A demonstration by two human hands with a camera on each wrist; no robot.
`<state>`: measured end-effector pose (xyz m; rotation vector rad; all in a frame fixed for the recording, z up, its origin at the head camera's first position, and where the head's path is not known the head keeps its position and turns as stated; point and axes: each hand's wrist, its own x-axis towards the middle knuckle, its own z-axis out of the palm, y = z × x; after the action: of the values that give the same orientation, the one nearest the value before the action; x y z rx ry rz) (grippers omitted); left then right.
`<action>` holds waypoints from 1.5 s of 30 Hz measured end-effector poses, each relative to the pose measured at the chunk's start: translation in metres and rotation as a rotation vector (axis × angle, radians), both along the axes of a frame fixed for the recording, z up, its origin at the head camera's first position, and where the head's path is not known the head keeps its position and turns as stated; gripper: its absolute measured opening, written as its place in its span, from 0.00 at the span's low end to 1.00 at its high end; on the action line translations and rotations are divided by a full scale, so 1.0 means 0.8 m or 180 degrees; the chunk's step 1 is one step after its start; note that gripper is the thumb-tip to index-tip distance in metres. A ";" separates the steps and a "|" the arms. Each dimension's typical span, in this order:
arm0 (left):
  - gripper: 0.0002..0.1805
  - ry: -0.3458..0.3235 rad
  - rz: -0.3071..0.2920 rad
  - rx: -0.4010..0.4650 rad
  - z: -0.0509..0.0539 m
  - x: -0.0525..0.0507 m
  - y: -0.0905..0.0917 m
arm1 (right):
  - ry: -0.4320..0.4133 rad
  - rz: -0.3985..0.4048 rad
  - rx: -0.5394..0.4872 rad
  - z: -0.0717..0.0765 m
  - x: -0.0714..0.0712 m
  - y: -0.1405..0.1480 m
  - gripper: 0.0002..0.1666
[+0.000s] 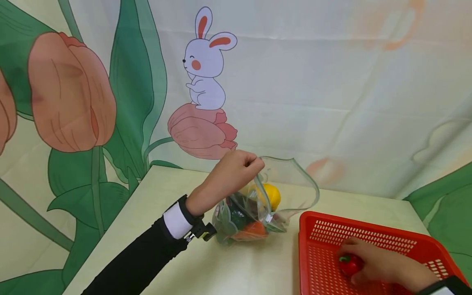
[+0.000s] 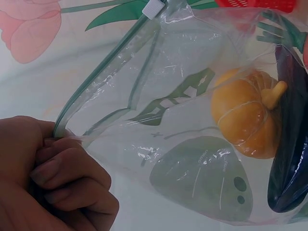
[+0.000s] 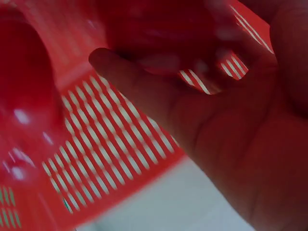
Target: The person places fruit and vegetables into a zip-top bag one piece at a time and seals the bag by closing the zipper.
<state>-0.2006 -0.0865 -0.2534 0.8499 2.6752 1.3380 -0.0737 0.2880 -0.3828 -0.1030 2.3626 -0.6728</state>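
Note:
My left hand (image 1: 234, 171) holds up the rim of a clear slider zip bag (image 1: 295, 176), its fingers curled tightly on the green-edged mouth. Through the plastic show a yellow vegetable (image 1: 272, 196), a dark eggplant (image 2: 291, 130), a small orange pumpkin (image 2: 248, 113) and something orange-red (image 1: 252, 230) low down. Inside the red basket (image 1: 306, 254), my right hand (image 1: 383, 262) grips a red bell pepper (image 1: 351, 265) with a green stem, thumb on one side and fingers on the other. The right wrist view shows the held piece only as a dark red blur.
Another glossy red piece (image 3: 26, 96) lies in the basket near the right hand. The basket's slotted walls stand around that hand, to the right of the bag. A pale tabletop (image 1: 177, 266) meets a printed cloth backdrop (image 1: 295, 82) behind.

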 end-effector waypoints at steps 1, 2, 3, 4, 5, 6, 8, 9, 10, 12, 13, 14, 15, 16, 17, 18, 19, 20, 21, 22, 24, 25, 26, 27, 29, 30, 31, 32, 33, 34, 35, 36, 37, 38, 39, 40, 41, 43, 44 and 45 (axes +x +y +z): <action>0.21 -0.0002 -0.0004 0.0008 0.000 0.000 0.000 | -0.0047 -0.0058 0.0030 -0.004 0.001 -0.001 0.34; 0.21 0.0010 -0.0006 0.0006 -0.001 0.000 0.000 | -0.0084 -0.0112 0.0085 -0.008 0.002 -0.003 0.35; 0.21 0.0025 -0.0005 0.0002 -0.001 0.000 0.001 | -0.0115 -0.0151 0.0113 -0.011 0.002 -0.004 0.35; 0.21 0.0025 -0.0009 0.0001 -0.001 0.000 0.001 | -0.0122 -0.0207 0.0175 -0.013 0.002 -0.005 0.36; 0.21 0.0025 -0.0011 0.0006 -0.002 0.000 0.001 | -0.0100 -0.0204 0.0207 -0.014 0.002 -0.006 0.36; 0.21 0.0017 -0.0013 0.0005 -0.002 0.001 0.001 | -0.0088 -0.0206 0.0239 -0.015 0.003 -0.006 0.36; 0.21 -0.0007 -0.0008 0.0006 -0.003 0.000 0.000 | -0.0068 -0.0184 0.0267 -0.017 0.003 -0.006 0.36; 0.21 -0.0026 -0.0002 0.0008 -0.004 0.000 0.000 | -0.0068 -0.0186 0.0270 -0.017 0.003 -0.006 0.37; 0.21 -0.0046 0.0001 0.0015 -0.004 0.001 -0.001 | -0.0082 -0.0204 0.0266 -0.018 0.002 -0.007 0.37; 0.21 -0.0064 0.0009 0.0018 -0.004 0.001 -0.001 | -0.0157 -0.0269 0.0300 -0.018 0.001 -0.008 0.37; 0.21 -0.0067 0.0012 0.0020 -0.005 0.001 -0.001 | -0.0204 -0.0302 0.0331 -0.018 0.000 -0.009 0.37; 0.21 -0.0072 0.0012 0.0021 -0.005 0.001 -0.002 | -0.0252 -0.0317 0.0355 -0.017 -0.001 -0.010 0.37; 0.21 -0.0074 0.0014 0.0023 -0.005 0.001 -0.002 | -0.0299 -0.0317 0.0380 -0.016 -0.003 -0.010 0.36; 0.21 -0.0073 0.0015 0.0027 -0.005 0.001 -0.003 | -0.0351 -0.0327 0.0410 -0.015 -0.004 -0.011 0.36; 0.21 -0.0075 0.0017 0.0027 -0.005 0.001 -0.003 | -0.0407 -0.0352 0.0440 -0.013 -0.006 -0.013 0.36; 0.21 -0.0074 0.0023 0.0030 -0.005 0.001 -0.003 | -0.0447 -0.0351 0.0457 -0.012 -0.007 -0.014 0.36; 0.21 -0.0075 0.0023 0.0028 -0.005 0.001 -0.003 | -0.0472 -0.0336 0.0465 -0.010 -0.007 -0.016 0.36; 0.21 -0.0080 0.0027 0.0025 -0.005 0.001 -0.003 | -0.0503 -0.0336 0.0461 -0.009 -0.008 -0.018 0.36; 0.21 -0.0081 0.0029 0.0027 -0.005 0.001 -0.003 | -0.0528 -0.0338 0.0474 -0.007 -0.008 -0.020 0.36; 0.21 -0.0083 0.0031 0.0025 -0.005 0.000 -0.002 | -0.0530 -0.0336 0.0495 -0.005 -0.009 -0.022 0.37; 0.21 -0.0068 0.0024 0.0023 -0.006 0.000 -0.002 | -0.0504 -0.0316 0.0436 0.002 -0.008 -0.026 0.37; 0.21 -0.0060 0.0019 0.0022 -0.006 0.000 -0.002 | -0.0478 -0.0301 0.0417 0.006 -0.009 -0.029 0.37; 0.21 -0.0049 0.0015 0.0019 -0.006 -0.001 -0.002 | -0.0451 -0.0295 0.0396 0.013 -0.009 -0.031 0.38; 0.21 -0.0035 0.0009 0.0019 -0.006 -0.001 -0.001 | -0.0413 -0.0273 0.0369 0.019 -0.009 -0.033 0.38; 0.21 -0.0026 0.0001 0.0018 -0.005 -0.001 -0.001 | -0.0351 -0.0254 0.0268 0.036 -0.012 -0.038 0.39; 0.21 -0.0034 0.0001 0.0019 -0.004 -0.001 -0.001 | -0.0295 -0.0193 0.0206 0.045 -0.013 -0.039 0.38; 0.21 -0.0041 0.0003 0.0018 -0.004 -0.001 -0.001 | -0.0243 -0.0143 0.0152 0.054 -0.015 -0.041 0.37; 0.21 -0.0049 0.0005 0.0017 -0.004 -0.001 -0.001 | -0.0181 -0.0084 0.0064 0.063 -0.016 -0.043 0.36; 0.21 -0.0053 0.0006 0.0020 -0.003 -0.001 0.000 | -0.0106 -0.0007 -0.0032 0.072 -0.018 -0.045 0.35; 0.21 -0.0055 0.0007 0.0017 -0.003 -0.001 0.000 | -0.0025 0.0067 -0.0104 0.081 -0.019 -0.048 0.33; 0.21 -0.0050 0.0007 0.0019 -0.002 -0.001 0.000 | 0.0051 0.0147 -0.0189 0.090 -0.020 -0.051 0.32; 0.20 -0.0042 0.0007 0.0020 -0.002 0.000 0.000 | 0.0142 0.0232 -0.0229 0.099 -0.021 -0.055 0.31; 0.20 -0.0036 0.0010 0.0017 -0.002 0.000 0.000 | 0.0200 0.0278 -0.0252 0.108 -0.022 -0.061 0.31; 0.20 -0.0027 0.0010 0.0017 -0.002 0.000 0.000 | 0.0271 0.0354 -0.0267 0.117 -0.022 -0.066 0.30; 0.20 -0.0020 0.0008 0.0013 -0.002 0.000 0.001 | 0.0332 0.0419 -0.0265 0.126 -0.023 -0.072 0.30; 0.21 -0.0021 0.0005 0.0008 -0.002 0.000 0.001 | 0.0396 0.0483 -0.0250 0.136 -0.023 -0.077 0.30; 0.21 -0.0025 0.0002 0.0010 -0.002 0.000 0.001 | 0.0469 0.0557 -0.0245 0.145 -0.023 -0.082 0.30; 0.21 -0.0044 -0.0002 0.0002 -0.002 0.000 0.001 | 0.0620 0.0683 -0.0231 0.163 -0.024 -0.091 0.29; 0.21 -0.0051 -0.0007 0.0002 -0.002 0.000 0.002 | 0.0706 0.0746 -0.0222 0.173 -0.023 -0.096 0.29; 0.21 -0.0057 -0.0010 -0.0001 -0.002 0.000 0.002 | 0.0798 0.0801 -0.0208 0.182 -0.024 -0.101 0.28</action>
<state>-0.2005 -0.0851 -0.2551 0.8377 2.6593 1.3380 -0.0925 0.2074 -0.2375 -0.5321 2.5058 -0.6442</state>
